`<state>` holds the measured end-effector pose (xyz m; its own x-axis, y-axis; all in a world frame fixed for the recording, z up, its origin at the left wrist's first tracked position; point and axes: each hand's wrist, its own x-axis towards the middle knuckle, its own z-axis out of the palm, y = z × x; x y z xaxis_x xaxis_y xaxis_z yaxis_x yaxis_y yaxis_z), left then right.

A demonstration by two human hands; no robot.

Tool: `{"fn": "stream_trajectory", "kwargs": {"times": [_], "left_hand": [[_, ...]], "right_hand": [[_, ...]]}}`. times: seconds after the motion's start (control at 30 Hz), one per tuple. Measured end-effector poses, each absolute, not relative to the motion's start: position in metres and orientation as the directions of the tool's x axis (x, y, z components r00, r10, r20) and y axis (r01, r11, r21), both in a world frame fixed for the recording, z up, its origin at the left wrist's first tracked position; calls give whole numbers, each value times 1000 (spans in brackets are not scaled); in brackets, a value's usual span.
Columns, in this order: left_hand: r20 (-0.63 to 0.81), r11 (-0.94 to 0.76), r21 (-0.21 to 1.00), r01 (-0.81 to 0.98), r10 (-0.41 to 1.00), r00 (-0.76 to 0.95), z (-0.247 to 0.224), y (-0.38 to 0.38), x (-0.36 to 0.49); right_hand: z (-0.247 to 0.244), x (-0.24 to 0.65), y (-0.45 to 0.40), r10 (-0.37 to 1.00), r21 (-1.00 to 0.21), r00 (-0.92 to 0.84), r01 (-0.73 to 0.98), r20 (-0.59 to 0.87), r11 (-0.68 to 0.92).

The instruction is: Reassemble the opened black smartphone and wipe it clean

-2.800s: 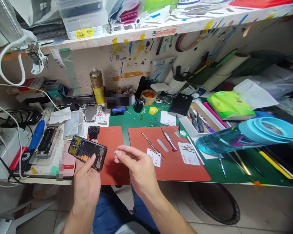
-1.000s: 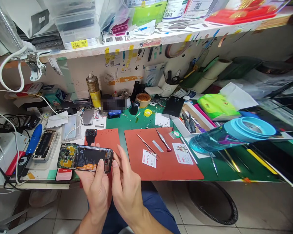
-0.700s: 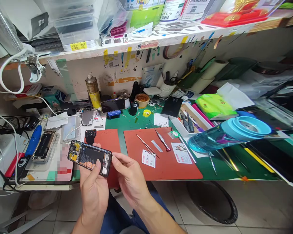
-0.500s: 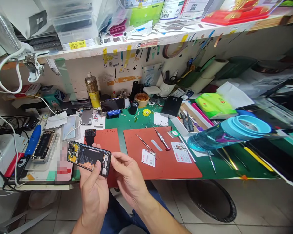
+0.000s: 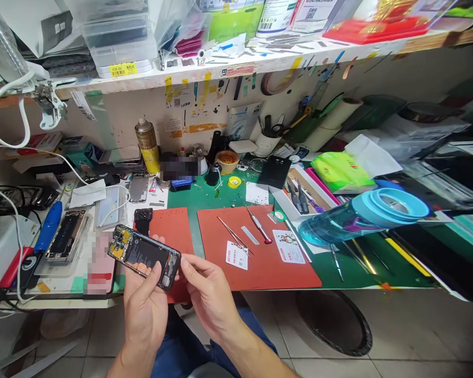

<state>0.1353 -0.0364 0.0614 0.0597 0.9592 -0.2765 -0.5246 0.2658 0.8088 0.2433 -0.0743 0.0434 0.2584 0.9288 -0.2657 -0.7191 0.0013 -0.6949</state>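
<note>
Left hand (image 5: 145,310) grasps an open phone while right fingertips meet its lower end

The open phone (image 5: 145,250) is held above the front edge of the bench, over the nearer part of the left red mat (image 5: 173,220). Its insides face up. The left fingers support it from beneath and the left thumb (image 5: 153,277) presses down across the battery (image 5: 136,252). The right hand (image 5: 211,294) has its thumb and forefinger drawn together at the phone's lower end. Whether they touch the frame or pinch something small, I cannot tell. The tweezers (image 5: 232,232) and the screwdriver (image 5: 259,224) lie on the right red mat (image 5: 295,275), apart from both hands.

Careful handling here would mean gripping the phone by its side rails, with only light thumb pressure, since a battery should not be bent or squeezed. The right fingertips would best work gently, square to the edge, without catching the exposed parts. Bringing the phone down onto the mat would steady it and give any dropped piece a safe landing.

In the earliest frame the right hand was well apart from the phone, with a small pale piece between its fingertips; now the two hands are close together and no such piece can be made out. A second ago the phone lay nearly level across the view and the right fingers were spread; now it slopes down toward the right hand and those fingers are bunched. The tweezers and screwdriver have stayed in place on the mat.
</note>
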Motion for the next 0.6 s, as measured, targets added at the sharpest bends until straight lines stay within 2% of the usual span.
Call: {"fn": "stream_trajectory", "kwargs": {"times": [0.1, 0.2, 0.33, 0.4, 0.47, 0.6], "left_hand": [[-364, 408, 811, -420, 913, 185, 56, -37, 117], [-436, 536, 774, -339, 838, 330, 45, -43, 105], [-448, 596, 752, -282, 775, 446, 27, -49, 105], [-404, 486, 866, -118, 819, 407, 20, -45, 103], [-295, 261, 954, 148, 904, 310, 17, -33, 95], [-94, 13, 884, 467, 984, 152, 21, 13, 74]], "right_hand": [[31, 259, -85, 948, -716, 139, -689, -285, -114], [20, 271, -94, 951, -777, -19, -571, -309, -264], [16, 274, -99, 941, -797, -145, -503, -304, -335], [15, 273, -100, 929, -771, -129, -525, -346, -360], [14, 274, -100, 920, -760, -76, -539, -385, -363], [11, 276, -95, 898, -789, 42, -498, -437, -360]]}}
